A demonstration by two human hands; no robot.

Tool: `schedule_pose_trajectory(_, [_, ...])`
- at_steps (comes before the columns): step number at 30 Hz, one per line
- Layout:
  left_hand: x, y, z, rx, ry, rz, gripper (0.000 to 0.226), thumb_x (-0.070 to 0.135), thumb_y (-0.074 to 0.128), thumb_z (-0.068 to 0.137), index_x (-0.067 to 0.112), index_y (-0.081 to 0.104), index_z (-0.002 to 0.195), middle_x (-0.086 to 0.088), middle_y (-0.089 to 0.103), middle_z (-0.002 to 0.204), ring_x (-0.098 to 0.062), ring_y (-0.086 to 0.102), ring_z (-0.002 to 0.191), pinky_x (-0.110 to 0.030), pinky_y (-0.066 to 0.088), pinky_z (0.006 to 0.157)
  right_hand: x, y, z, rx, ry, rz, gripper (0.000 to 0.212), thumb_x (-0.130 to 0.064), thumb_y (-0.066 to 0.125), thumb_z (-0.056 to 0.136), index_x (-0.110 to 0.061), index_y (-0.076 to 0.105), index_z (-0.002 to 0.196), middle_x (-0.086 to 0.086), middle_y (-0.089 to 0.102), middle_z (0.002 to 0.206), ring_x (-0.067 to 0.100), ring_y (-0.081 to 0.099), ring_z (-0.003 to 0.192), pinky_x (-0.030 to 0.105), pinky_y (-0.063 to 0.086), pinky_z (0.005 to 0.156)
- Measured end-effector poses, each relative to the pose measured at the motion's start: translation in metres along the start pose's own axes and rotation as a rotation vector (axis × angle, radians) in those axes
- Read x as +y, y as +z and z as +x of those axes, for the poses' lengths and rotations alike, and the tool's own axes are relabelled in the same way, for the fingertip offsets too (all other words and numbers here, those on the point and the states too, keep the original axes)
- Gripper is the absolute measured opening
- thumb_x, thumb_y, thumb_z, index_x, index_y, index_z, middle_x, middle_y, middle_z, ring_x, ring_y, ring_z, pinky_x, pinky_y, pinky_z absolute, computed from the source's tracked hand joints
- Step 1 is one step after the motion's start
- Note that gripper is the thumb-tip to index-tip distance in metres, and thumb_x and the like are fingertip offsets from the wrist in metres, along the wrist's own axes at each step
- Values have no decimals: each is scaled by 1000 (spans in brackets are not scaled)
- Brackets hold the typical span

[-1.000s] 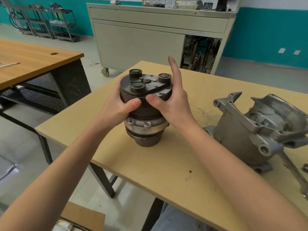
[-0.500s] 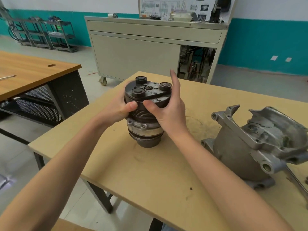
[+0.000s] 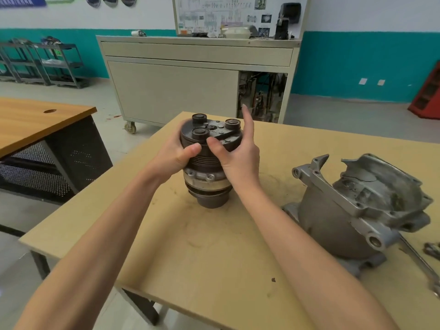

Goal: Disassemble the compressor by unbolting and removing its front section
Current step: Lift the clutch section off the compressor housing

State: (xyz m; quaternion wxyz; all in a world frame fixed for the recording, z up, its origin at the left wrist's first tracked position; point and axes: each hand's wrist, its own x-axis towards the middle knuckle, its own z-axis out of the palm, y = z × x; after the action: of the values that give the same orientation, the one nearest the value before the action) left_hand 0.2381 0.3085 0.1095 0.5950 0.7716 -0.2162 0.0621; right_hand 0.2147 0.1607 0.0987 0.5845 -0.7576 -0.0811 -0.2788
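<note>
Between our 2 thumbs and the fingers hidden behind it stands the front section (image 3: pixel 209 184), upright on the table (image 3: pixel 214 253), narrow dark hub down and the plate with 3 round bosses up. Our left hand (image 3: pixel 173 157) curls round the grooved side with its thumb pressed on the grooves. Its other 4 fingers wrap the far side, out of sight. Our right hand (image 3: pixel 238 163) cups the opposite side, thumb pressed on the rim of the top plate just beside the left thumb. The index finger (image 3: pixel 247 120) points straight up, clear of the metal, and we cannot tell how the remaining 3 fingers lie. Well past the right wrist sits the housing (image 3: pixel 352 210), apart from the section, so we judge the unbolting done and this step to be handling the removed part.

To do it well, we judge that the raised finger should come down onto the plate so the grip is even on both sides. The piece looks heavy and grimy, and the hub below our palms is narrower than the body, so it could tip. We squeeze with both palms, not the thumbs alone, and keep fingertips out from under the hub.
</note>
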Motion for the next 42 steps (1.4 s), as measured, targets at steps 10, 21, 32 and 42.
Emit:
schedule_pose_trajectory(10, [-11,-23,10,-38,8,-46,131,83,73,40,2,40,137,-16,59,130,-25,57,121,-33,49,98,-3,28,11,15,-21,-74,93,-51,73,70,-29,23,146,3,66,115,22,61,108,42,49,90])
schedule_pose_trajectory(21, [-23,-9,8,152,29,-46,107,63,76,49,10,40,134,0,59,122,8,59,104,-15,47,86,5,16,24,-193,-8,-37,116,-88,51,52,-29,18,147,5,57,127,20,55,116,41,48,96])
schedule_pose_trajectory(32, [-36,33,39,316,-6,36,98,54,72,57,11,38,138,5,57,121,-10,55,116,-11,41,92,21,4,33,-20,170,-143,69,-46,49,92,-22,17,148,9,36,148,29,30,136,39,29,107])
schedule_pose_trajectory(42, [-40,36,49,386,-58,151,78,40,80,72,18,42,136,8,59,118,-9,57,110,-18,43,87,7,7,32,-42,347,-12,56,-38,44,97,-20,24,146,7,48,138,25,44,127,33,36,100])
